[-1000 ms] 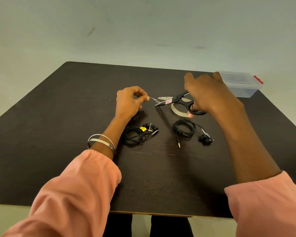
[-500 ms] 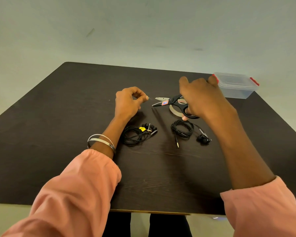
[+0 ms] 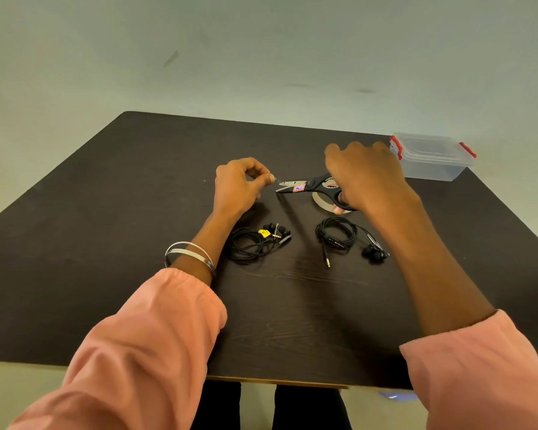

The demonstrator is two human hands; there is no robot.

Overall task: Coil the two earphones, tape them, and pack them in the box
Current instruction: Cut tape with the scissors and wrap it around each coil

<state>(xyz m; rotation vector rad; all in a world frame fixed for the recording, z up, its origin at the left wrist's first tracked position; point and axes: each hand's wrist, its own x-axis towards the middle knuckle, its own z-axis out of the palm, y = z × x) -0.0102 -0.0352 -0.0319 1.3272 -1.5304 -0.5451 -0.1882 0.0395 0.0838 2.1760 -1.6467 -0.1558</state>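
Two coiled black earphones lie on the dark table: the left earphone (image 3: 255,242), with a yellow tag, and the right earphone (image 3: 339,237), its jack pointing toward me. My left hand (image 3: 239,187) pinches a small clear piece of tape (image 3: 275,180) between thumb and forefinger. My right hand (image 3: 364,178) grips black-handled scissors (image 3: 308,187), whose slightly parted blades point left at the tape piece. A tape roll (image 3: 319,201) lies flat beneath the scissors, partly hidden by my right hand. The clear plastic box (image 3: 432,156) with red clips sits lidded at the far right.
The dark wooden table (image 3: 137,212) reaches to a front edge near my legs. A pale floor surrounds it. Silver bangles (image 3: 188,254) circle my left wrist.
The tape strip that ran from the roll to my left hand is now cut, leaving a short piece in my left fingers. My right hand with the scissors shifted slightly left and down.
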